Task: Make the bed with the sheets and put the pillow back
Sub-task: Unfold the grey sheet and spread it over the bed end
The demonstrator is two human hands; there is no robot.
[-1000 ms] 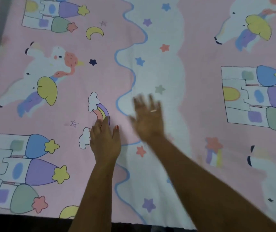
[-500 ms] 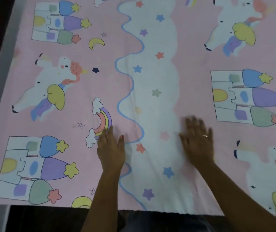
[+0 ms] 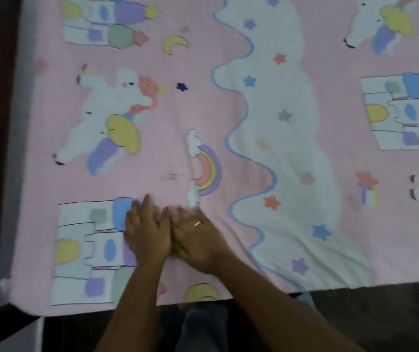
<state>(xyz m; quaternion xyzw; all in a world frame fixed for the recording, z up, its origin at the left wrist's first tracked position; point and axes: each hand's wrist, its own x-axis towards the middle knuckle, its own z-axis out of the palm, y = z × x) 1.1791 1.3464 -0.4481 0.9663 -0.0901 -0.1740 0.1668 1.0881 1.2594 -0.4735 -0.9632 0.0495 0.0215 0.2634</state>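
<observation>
The left hand and right hand are lying side by side, touching each other. Their fingers are stretched flat, pressing on the pink unicorn-print sheet and gripping nothing. The sheet is lying spread over the bed, and the hands are resting near its front edge, beside a printed castle.

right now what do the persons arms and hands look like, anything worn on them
Both forearms are bare, no sleeves, watch or bracelets in view. The right hand wears a thin gold-coloured band ring on one finger. The left hand shows a red-painted thumbnail.
</observation>
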